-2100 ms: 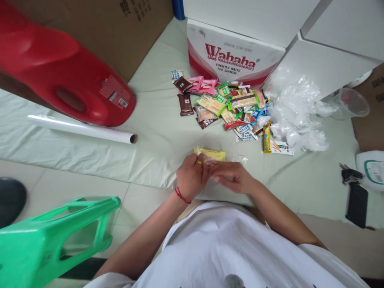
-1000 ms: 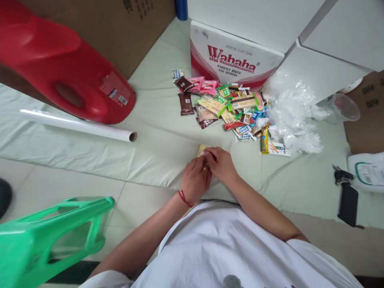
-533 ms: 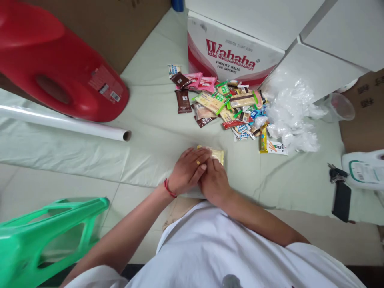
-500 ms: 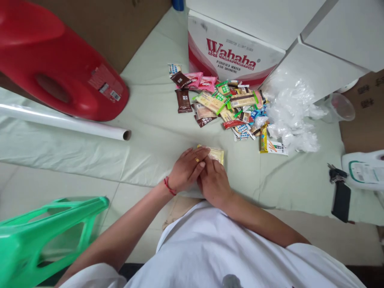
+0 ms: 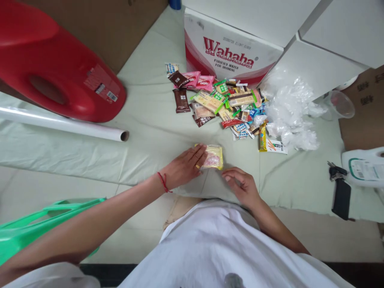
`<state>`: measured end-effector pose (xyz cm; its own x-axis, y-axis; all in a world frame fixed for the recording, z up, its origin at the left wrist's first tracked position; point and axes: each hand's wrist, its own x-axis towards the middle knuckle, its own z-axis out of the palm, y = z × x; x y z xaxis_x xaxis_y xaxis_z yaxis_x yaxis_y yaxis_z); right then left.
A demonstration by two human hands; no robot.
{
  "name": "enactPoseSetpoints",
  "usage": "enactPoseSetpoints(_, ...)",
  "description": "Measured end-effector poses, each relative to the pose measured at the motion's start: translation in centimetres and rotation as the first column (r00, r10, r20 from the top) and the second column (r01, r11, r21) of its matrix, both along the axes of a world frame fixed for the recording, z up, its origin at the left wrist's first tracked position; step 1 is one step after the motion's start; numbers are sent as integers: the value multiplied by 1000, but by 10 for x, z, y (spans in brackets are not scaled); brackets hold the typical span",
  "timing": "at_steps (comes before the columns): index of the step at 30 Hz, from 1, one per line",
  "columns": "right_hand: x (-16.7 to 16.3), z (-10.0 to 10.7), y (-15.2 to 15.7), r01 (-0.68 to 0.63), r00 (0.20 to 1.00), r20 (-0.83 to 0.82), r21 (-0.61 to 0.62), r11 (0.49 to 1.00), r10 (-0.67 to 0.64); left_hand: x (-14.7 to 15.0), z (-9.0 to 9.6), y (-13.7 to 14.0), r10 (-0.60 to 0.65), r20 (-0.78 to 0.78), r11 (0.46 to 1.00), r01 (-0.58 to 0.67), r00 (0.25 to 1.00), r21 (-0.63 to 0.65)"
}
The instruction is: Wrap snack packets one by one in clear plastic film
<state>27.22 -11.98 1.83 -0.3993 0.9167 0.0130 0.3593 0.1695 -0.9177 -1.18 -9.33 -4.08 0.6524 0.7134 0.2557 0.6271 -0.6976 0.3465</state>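
A yellow-edged snack packet (image 5: 213,158) in clear wrapping lies flat on the pale green cloth in front of me. My left hand (image 5: 186,165), with a red string bracelet and a ring, rests on the packet's left part, its fingers stretched out flat and covering that end. Just off the packet's lower right corner is my right hand (image 5: 242,185), fingers loosely bent, thumb apart, and nothing visible in it. Beyond the packet spreads a pile of wrapped snacks (image 5: 210,102) in brown, pink, green and blue wrappers.
Behind the snacks stands a Wahaha carton (image 5: 228,52). Crumpled clear plastic bags (image 5: 289,108) and a clear plastic cup (image 5: 340,105) lie to the right. A red jug (image 5: 78,76) and white roll (image 5: 66,125) are left, a green stool (image 5: 45,224) lower left, a white bottle (image 5: 364,168) far right.
My right hand has come away from my left hand and the packet, moving right. My left hand has flattened over the packet's left end, leaving more of the packet visible.
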Motion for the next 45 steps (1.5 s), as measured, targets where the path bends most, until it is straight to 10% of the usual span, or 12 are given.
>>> enactPoseSetpoints(6, 15, -11, 0, 286, 888, -239, -380, 879, -393, -4, 4, 22, 144, 145, 977, -117, 979, -177)
enactPoseSetpoints(9, 9, -15, 4, 294, 819, -299, -515, 805, -490, 7, 24, 17, 419, 355, 862, -244, 836, -445)
enactPoseSetpoints(13, -12, -13, 9, 172, 831, -373, -535, 827, -413, 44, 43, -5, 698, 591, 596, 131, 405, -792)
enactPoseSetpoints(18, -30, -11, 10, 21, 813, -448, -615, 788, -372, 96, 38, -26, 808, 533, 413, 404, 250, -816)
enactPoseSetpoints(23, -25, -13, 8, 51, 735, -497, -638, 768, -461, 116, 24, -27, 842, 477, 364, 385, 253, -848)
enactPoseSetpoints(28, -16, -10, 9, 112, 721, -476, -638, 762, -505, 125, 21, -23, 805, 429, 307, 331, 411, -892)
enactPoseSetpoints(34, 68, 1, 9, 398, 543, -434, -621, 675, -719, 123, 26, -17, 679, 457, 415, 212, 575, -885)
enactPoseSetpoints(37, 156, 14, 19, 680, 333, -461, -487, 548, -823, 98, 24, -19, 694, 426, 551, -47, 581, -833)
enactPoseSetpoints(41, 262, 28, 55, 912, -49, -326, -401, 91, -944, 52, 16, -30, 783, 273, 546, -409, 559, -731)
enactPoseSetpoints(45, 309, 28, 105, 919, -97, -218, -393, -4, -971, 27, 12, -37, 769, 166, 567, -540, 617, -622)
